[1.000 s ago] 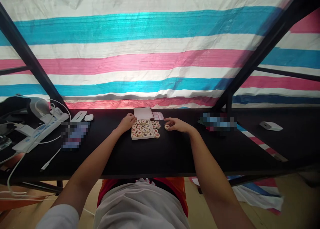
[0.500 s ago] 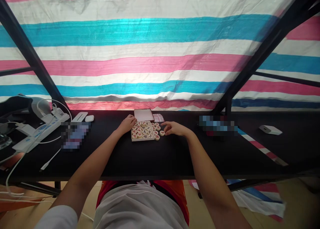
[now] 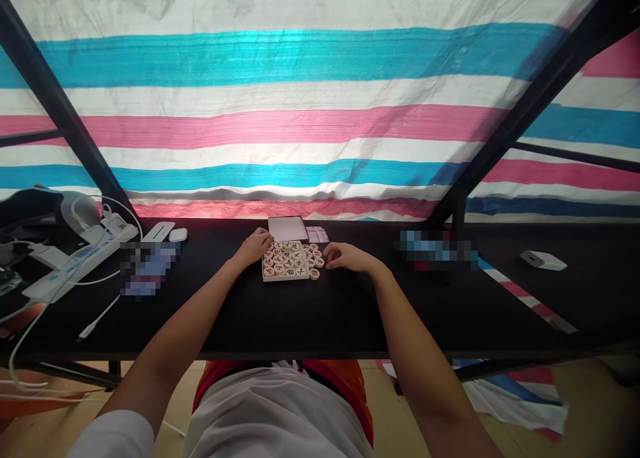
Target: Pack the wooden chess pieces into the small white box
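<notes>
On the left, the left hand (image 3: 256, 245) rests its fingertips at the far left corner of a shallow box (image 3: 287, 279) of xiangqi pieces (image 3: 289, 263); a careless push there could slide the box rightward into the loose xiangqi pieces (image 3: 314, 274) beside it, or tip it if the wall were pressed down. The pieces inside look closely packed, so forcing in another might make some ride up over the rim. Farther right, a knuckle brushing the loose group could send a disc skidding over the black table (image 3: 295, 318). As for placement, the box sits just right of and nearer the person than the left hand, with its lid (image 3: 289, 228) behind it; whether those fingers pinch the wall, I cannot tell. The loose pieces lie between box and right hand (image 3: 327, 257), whose thumb and forefinger stand parted just beside the nearest disc, with nothing visibly held.
</notes>
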Tool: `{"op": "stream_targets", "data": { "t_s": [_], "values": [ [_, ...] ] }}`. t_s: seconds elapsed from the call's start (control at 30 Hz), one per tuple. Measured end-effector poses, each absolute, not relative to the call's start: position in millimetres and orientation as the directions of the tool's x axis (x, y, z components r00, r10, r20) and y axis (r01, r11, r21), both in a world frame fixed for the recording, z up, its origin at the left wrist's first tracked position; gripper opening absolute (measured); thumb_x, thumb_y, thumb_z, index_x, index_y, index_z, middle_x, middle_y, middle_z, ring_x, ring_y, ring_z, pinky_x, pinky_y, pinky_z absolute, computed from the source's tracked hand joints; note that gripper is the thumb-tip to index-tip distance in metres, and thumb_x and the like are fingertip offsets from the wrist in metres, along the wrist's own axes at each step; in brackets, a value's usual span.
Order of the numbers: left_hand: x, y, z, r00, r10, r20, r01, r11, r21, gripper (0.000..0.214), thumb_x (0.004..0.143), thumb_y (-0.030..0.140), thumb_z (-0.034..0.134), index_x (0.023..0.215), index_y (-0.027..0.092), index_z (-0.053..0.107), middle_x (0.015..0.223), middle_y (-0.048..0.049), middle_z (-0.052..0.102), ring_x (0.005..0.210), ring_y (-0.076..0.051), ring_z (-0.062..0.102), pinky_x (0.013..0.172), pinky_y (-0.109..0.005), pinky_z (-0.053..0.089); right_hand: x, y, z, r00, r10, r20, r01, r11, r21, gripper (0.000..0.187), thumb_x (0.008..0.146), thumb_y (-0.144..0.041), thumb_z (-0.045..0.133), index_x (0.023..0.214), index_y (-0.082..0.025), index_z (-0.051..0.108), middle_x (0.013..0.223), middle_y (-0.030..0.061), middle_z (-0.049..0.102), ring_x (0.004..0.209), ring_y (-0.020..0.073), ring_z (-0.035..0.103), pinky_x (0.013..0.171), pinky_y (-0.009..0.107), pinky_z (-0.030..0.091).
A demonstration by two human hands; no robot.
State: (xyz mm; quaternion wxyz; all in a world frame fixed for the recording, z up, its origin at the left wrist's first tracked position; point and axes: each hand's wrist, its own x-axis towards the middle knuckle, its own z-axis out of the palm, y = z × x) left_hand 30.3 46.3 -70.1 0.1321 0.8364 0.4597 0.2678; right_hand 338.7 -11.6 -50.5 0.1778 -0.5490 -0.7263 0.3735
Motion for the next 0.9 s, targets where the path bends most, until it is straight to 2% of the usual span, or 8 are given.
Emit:
{"op": "stream_targets", "data": {
  "t_s": [0.13,0.33,0.53,0.7,0.9],
  "values": [
    [31,45,-69,0.430,0.842,0.326,0.701,-0.538,0.468,0.033,0.091,0.036,0.037,0.091,0.019,0.066,0.105,-0.0069,0.055,0.094,-0.019,0.058,0.089,-0.031,0.045,337,-14,-47,-0.362,0.916,-0.175,0.659,0.119,-0.743,0.020,0.063,-0.022,0.069,0.081,-0.018,0.063,0.077,0.0000,0.065,0.074,0.0156,0.060,0.067,0.025,0.044],
    [31,45,-68,0.425,0.847,0.319,0.702,-0.531,0.474,0.034,0.091,0.036,0.037,0.090,0.019,0.067,0.105,-0.0072,0.055,0.093,-0.020,0.059,0.089,-0.031,0.045,337,-15,-46,-0.383,0.909,-0.166,0.671,0.150,-0.726,0.019,0.066,-0.029,0.066,0.081,-0.018,0.063,0.071,-0.0022,0.061,0.067,0.0134,0.054,0.061,0.024,0.039],
    [31,45,-68,0.430,0.847,0.313,0.708,-0.532,0.464,0.035,0.092,0.036,0.037,0.091,0.019,0.067,0.105,-0.0068,0.055,0.094,-0.019,0.058,0.090,-0.030,0.044,335,-18,-43,-0.378,0.893,-0.244,0.764,0.152,-0.627,0.038,0.055,-0.047,0.074,0.069,-0.019,0.054,0.061,-0.0056,0.050,0.057,0.0105,0.044,0.051,0.022,0.029],
    [30,47,-70,0.433,0.844,0.317,0.707,-0.536,0.462,0.034,0.092,0.036,0.037,0.092,0.019,0.067,0.105,-0.0063,0.055,0.094,-0.018,0.058,0.089,-0.029,0.044,324,-21,-36,-0.336,0.893,-0.299,0.840,0.141,-0.524,0.043,0.052,-0.052,0.075,0.070,-0.019,0.053,0.066,-0.0029,0.055,0.063,0.0135,0.049,0.051,0.023,0.030],
    [30,48,-71,0.430,0.844,0.320,0.704,-0.535,0.467,0.034,0.092,0.036,0.038,0.092,0.019,0.067,0.106,-0.0063,0.055,0.093,-0.018,0.057,0.089,-0.029,0.044,321,-24,-33,-0.327,0.893,-0.310,0.850,0.134,-0.510,0.048,0.053,-0.058,0.074,0.076,-0.020,0.058,0.077,0.0003,0.061,0.070,0.0163,0.054,0.055,0.024,0.034]
  ]
}}
